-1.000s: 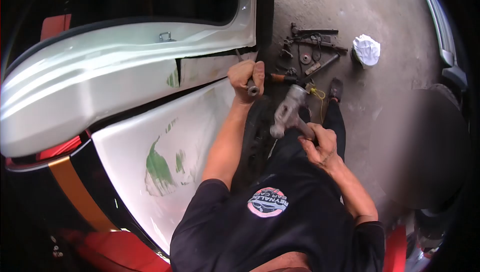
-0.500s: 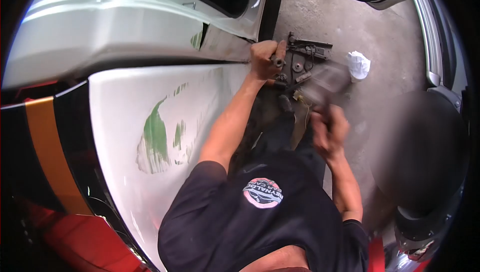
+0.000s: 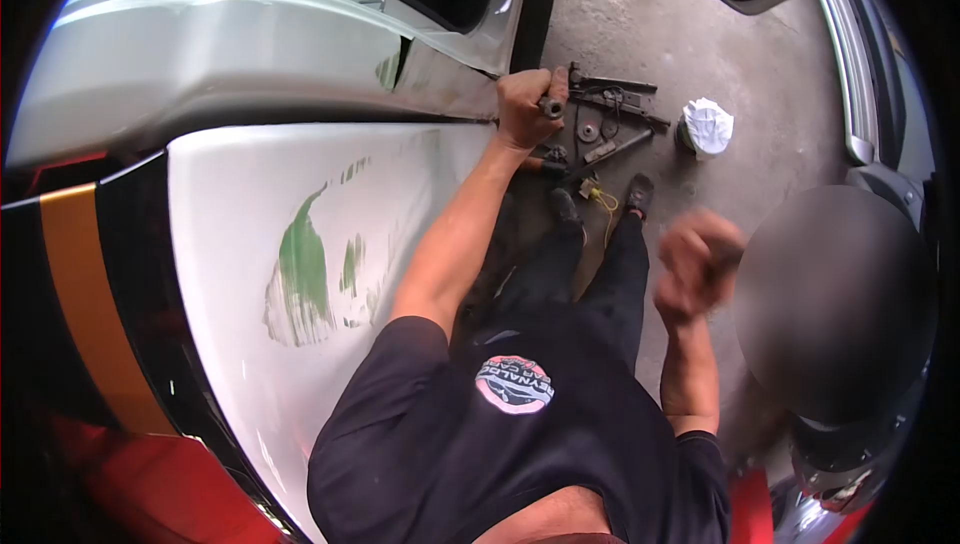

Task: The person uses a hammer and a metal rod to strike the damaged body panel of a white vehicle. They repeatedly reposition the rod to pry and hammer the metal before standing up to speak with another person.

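Note:
My left hand (image 3: pixel 526 109) is closed round a short metal rod (image 3: pixel 551 107), its round end facing up, at the gap where the white bumper (image 3: pixel 235 179) meets the silver car body (image 3: pixel 250 59). Green streaks and scrapes mark the bumper. Out to the right, my right hand (image 3: pixel 697 266) is a fist smeared by motion. It grips what looks like a hammer handle; the tool's head cannot be seen now.
Jack-like metal parts (image 3: pixel 610 104) lie on the concrete floor (image 3: pixel 770 64) beyond my feet. Near them are a yellow cord (image 3: pixel 603 196) and a container topped with white cloth (image 3: pixel 709 128). Another vehicle (image 3: pixel 850 74) stands at right, partly behind a dark blurred patch.
My right hand has swung down and to the right, away from my left hand, and the blurred tool head has left view. The left hand stays on the rod.

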A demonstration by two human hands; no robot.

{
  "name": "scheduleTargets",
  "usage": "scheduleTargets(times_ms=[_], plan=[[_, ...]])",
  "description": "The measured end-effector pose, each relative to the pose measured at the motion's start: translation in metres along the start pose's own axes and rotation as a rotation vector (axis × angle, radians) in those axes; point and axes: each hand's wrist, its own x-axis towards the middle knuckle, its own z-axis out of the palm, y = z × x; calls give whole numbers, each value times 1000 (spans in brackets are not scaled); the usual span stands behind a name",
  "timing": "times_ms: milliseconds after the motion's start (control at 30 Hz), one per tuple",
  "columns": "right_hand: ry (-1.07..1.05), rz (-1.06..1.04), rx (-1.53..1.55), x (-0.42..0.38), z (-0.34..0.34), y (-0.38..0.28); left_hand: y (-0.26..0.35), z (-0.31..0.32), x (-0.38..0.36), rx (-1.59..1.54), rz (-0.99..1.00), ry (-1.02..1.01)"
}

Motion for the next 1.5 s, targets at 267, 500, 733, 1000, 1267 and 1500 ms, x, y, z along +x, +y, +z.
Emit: scheduleTargets(times_ms=[267,500,733,1000,1267,1500], plan=[[-278,421,-194,-53,60,66,-10,3,-7,76,90,47],[73,-45,195,41,-16,-23,-1,2,-1,19,-25,-10],[-370,495,-174,-65,81,87,-3,3,-18,2,-21,-24],[89,107,355,30,-13,-16,-11,6,-4,64,-34,0],[-380,460,-184,-58,75,70,-55,10,-26,4,-264,2],[-36,302,-46,-9,25,52,-8,24,-1,20,-298,-21]])
